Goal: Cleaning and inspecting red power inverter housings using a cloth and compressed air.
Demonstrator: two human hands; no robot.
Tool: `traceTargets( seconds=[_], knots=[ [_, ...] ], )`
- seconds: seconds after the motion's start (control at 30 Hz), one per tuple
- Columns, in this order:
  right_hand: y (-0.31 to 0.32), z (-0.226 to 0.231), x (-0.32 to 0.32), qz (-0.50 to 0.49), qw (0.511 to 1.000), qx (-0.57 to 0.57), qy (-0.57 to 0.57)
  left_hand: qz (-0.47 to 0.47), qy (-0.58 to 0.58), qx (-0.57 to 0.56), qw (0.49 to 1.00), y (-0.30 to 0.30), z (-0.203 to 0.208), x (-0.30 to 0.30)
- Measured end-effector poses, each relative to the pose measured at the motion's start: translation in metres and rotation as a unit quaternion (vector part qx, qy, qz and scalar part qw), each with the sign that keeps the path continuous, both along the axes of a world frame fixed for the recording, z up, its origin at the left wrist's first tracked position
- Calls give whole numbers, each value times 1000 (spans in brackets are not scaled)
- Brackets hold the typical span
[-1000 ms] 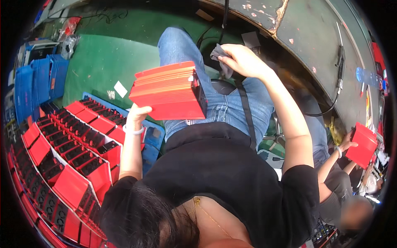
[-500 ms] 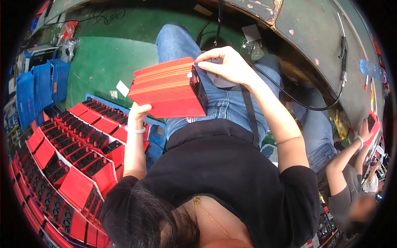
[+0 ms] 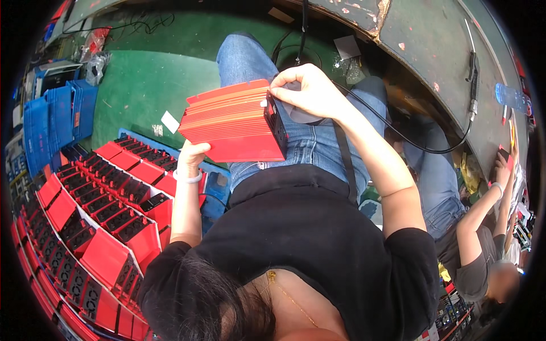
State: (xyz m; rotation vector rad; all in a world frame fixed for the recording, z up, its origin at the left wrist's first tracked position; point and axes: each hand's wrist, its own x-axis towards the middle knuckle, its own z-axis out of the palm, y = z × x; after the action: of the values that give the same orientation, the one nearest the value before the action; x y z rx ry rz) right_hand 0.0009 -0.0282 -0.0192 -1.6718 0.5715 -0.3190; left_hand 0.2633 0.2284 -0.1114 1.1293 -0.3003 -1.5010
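Observation:
A red power inverter point(image 3: 230, 128) with a ribbed metal case is held tilted above my lap, its black end panel point(image 3: 275, 122) facing right. My left hand point(image 3: 192, 156) grips its near left corner, thumb on top and the other fingers hidden underneath. At the far right corner, beside the black panel, my right hand point(image 3: 311, 94) has thumb and forefinger pinched together. Whatever is between those fingertips is too small to make out. A small white piece point(image 3: 264, 103) shows at the top edge of the panel.
Rows of similar red inverters point(image 3: 122, 199) stand at my left beside a blue crate point(image 3: 215, 196). Blue bins point(image 3: 57, 116) are stacked farther left. On the grey workbench point(image 3: 426, 62) lie a corded electric screwdriver point(image 3: 472, 79) and a clear bottle point(image 3: 512, 98). A co-worker point(image 3: 478, 244) sits at right.
The inverter has shifted very slightly to the right, with my right hand still at its corner. The co-worker's hand at the right has moved a little farther away along the bench.

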Motion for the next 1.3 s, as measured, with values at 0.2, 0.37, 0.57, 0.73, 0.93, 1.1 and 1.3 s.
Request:
traceTargets(
  seconds=[0.2, 0.37, 0.57, 0.73, 0.93, 1.1, 1.3],
  knots=[
    [0, 4, 2, -21, 998, -48, 22, -5, 5, 8, 1000, -2, 2, 0],
    [-7, 0, -1, -90, 993, -67, 34, -9, 5, 14, 1000, -3, 2, -1],
    [-15, 7, -7, -87, 993, -43, 64, -5, 5, 10, 1000, 0, -1, -1],
    [-6, 10, -2, -34, 999, -35, -1, -7, 3, 13, 1000, -3, 3, -3],
    [-4, 10, 0, -21, 999, -22, 17, -9, 2, 14, 1000, -3, 5, -3],
    [-4, 10, 1, -36, 997, -50, 35, -8, 7, 7, 1000, -2, 1, -3],
    [1, 10, 1, -55, 993, -98, 25, -5, 15, 8, 1000, -2, 2, -3]
  ],
)
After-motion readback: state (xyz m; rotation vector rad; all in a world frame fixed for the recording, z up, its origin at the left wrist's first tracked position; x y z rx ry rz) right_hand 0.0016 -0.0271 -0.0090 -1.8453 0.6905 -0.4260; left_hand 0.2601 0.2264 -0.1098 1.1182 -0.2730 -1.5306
